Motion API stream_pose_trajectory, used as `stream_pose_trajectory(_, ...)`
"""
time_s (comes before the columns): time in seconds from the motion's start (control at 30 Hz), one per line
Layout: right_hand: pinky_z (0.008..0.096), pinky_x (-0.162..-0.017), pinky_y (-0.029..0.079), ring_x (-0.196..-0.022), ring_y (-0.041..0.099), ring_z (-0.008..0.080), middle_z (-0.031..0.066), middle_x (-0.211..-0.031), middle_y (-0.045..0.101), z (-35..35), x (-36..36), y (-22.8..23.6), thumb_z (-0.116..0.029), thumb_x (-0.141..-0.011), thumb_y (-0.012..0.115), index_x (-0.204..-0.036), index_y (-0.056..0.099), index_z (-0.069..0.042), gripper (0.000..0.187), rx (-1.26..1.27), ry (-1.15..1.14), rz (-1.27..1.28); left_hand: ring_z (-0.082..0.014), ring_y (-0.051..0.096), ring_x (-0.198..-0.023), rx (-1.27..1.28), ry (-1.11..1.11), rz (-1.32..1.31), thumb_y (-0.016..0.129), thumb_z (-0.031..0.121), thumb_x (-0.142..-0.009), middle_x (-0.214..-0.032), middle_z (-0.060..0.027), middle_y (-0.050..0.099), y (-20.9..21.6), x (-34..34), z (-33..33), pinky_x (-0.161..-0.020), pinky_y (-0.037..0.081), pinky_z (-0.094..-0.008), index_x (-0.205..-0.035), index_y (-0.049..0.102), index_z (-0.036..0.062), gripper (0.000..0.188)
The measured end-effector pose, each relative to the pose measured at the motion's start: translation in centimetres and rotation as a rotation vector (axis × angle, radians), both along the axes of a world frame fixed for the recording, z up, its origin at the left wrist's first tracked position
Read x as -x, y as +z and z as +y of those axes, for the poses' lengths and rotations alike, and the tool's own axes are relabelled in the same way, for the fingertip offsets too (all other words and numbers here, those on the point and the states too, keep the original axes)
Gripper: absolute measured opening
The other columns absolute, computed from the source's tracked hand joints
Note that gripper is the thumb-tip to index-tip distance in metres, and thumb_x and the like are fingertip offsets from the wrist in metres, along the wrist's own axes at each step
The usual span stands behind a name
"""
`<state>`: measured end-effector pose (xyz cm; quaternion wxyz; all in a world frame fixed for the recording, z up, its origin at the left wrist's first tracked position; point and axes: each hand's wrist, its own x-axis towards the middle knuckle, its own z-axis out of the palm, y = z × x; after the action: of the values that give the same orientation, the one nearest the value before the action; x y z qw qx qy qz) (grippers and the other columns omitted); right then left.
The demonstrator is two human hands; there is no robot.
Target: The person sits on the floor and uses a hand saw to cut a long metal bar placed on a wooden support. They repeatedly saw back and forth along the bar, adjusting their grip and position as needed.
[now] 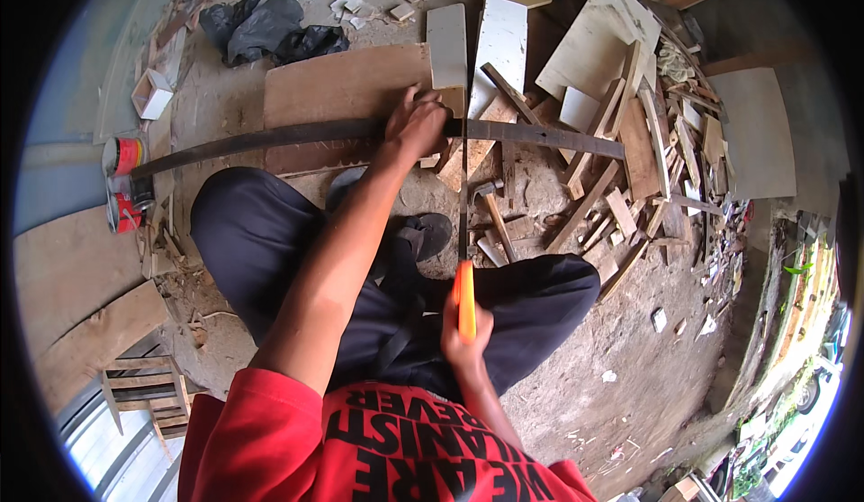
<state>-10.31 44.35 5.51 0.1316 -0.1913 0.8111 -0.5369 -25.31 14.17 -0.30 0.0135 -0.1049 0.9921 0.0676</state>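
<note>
A long dark wooden strip (297, 133) lies crosswise in front of me. My left hand (418, 126) is closed on it near its middle, close to the saw's left side. In my right hand (466, 333) is the orange handle of a handsaw (464, 196), held between my knees. The thin blade points away from me and crosses the strip just right of my left fingers; how deep it sits in the wood I cannot tell. Beneath the strip, by my left hand, is a brown wooden board (346, 84). A hammer (498, 223) lies right of the blade.
Wood offcuts (621, 205) are heaped on the right, with a large pale panel (598, 39) behind. Red-labelled cans (126, 156) stand by the strip's left end. A black plastic bag (256, 30) lies at the far left. A slatted wooden piece (148, 389) is at lower left.
</note>
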Motion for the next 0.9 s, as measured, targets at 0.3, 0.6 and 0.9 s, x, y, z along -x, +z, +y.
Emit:
stream_pose_trajectory(0.3, 0.0338, -0.046, 0.033, -0.050, 0.039, 0.0106, 0.0086, -0.054, 0.046, -9.7, 10.9, -1.1, -0.015, -0.096, 0.060, -0.069, 0.051, 0.001, 0.033, 0.146, -0.026, 0.020, -0.0206, 0.056, -0.119, -0.028, 0.010, 0.022, 0.068, 0.019, -0.075, -0.102, -0.0046, 0.071, -0.7, 0.7, 0.2, -0.108, 0.033, -0.0471, -0.087, 0.072, 0.0139, 0.014)
stream_pose_trajectory(0.6, 0.0300, -0.049, 0.041, -0.051, 0.044, 0.0084, 0.0055, -0.055, 0.047, -0.4, 0.9, -0.4, -0.005, -0.092, 0.060, -0.073, 0.057, 0.001, 0.020, -0.002, -0.026, -0.116, -0.0176, 0.055, -0.122, 0.030, -0.018, -0.041, 0.074, 0.030, -0.075, -0.107, -0.0026, 0.072, -0.7, 0.2, -0.1, -0.115, 0.028, -0.0451, -0.092, 0.074, 0.0138, 0.024)
stream_pose_trajectory(0.9, 0.0333, -0.049, 0.037, -0.056, 0.041, 0.0080, 0.0069, -0.056, 0.048, -11.0, 12.7, -0.3, -0.015, -0.095, 0.060, -0.072, 0.054, 0.003, 0.030, 0.101, -0.044, -0.078, -0.0197, 0.054, -0.124, -0.069, 0.016, -0.033, 0.069, 0.020, -0.075, -0.107, -0.0033, 0.072, -0.4, 1.0, 0.3, -0.111, 0.028, -0.0453, -0.092, 0.073, 0.0191, 0.018)
